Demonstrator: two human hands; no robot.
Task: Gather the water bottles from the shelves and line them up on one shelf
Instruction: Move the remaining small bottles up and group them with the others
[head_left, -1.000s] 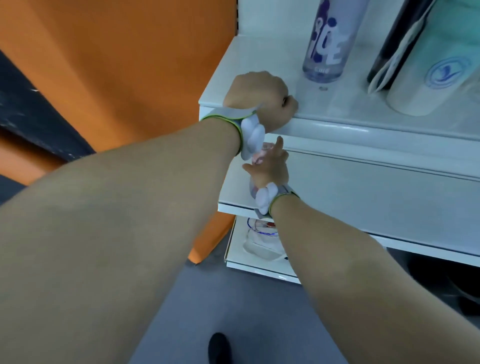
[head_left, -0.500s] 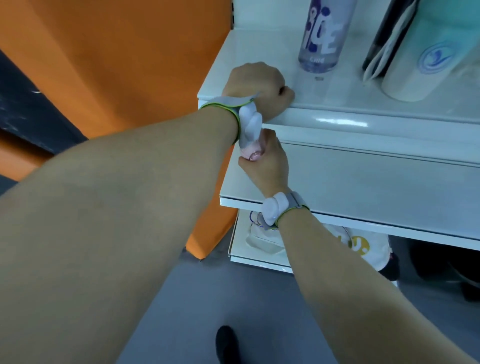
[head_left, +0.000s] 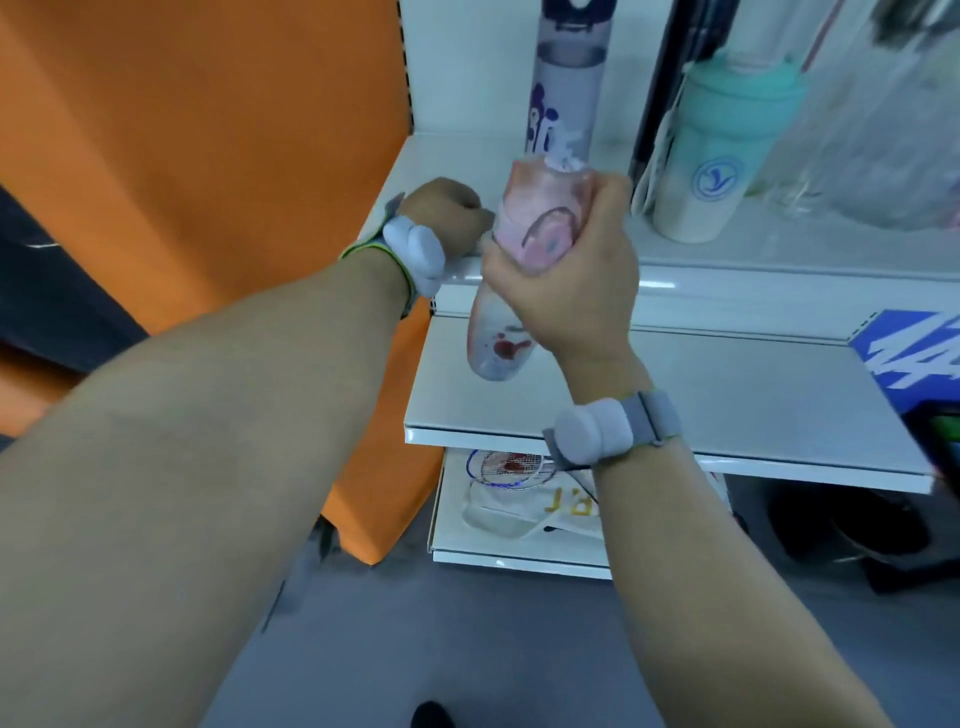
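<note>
My right hand (head_left: 571, 275) is wrapped around a pink translucent water bottle (head_left: 524, 260) with red marks, held tilted in the air in front of the upper shelf's (head_left: 779, 249) front edge. My left hand (head_left: 441, 218) is a closed fist resting on that shelf's front left corner, holding nothing. On the upper shelf stand a tall clear bottle with purple lettering (head_left: 563, 83), a white cup with a teal lid (head_left: 722, 150) and a black bottle (head_left: 660, 78) with a white strap.
A bare white middle shelf (head_left: 701, 395) lies below the bottle. The bottom shelf holds badminton rackets (head_left: 514, 465) and a white bag. An orange panel (head_left: 208, 156) stands on the left. Blue packaging (head_left: 914, 348) sits at the right edge. Grey floor below.
My right hand has pulled the pink bottle out from under the upper shelf and raised it to the height of that shelf. My left fist has stayed on the shelf corner.
</note>
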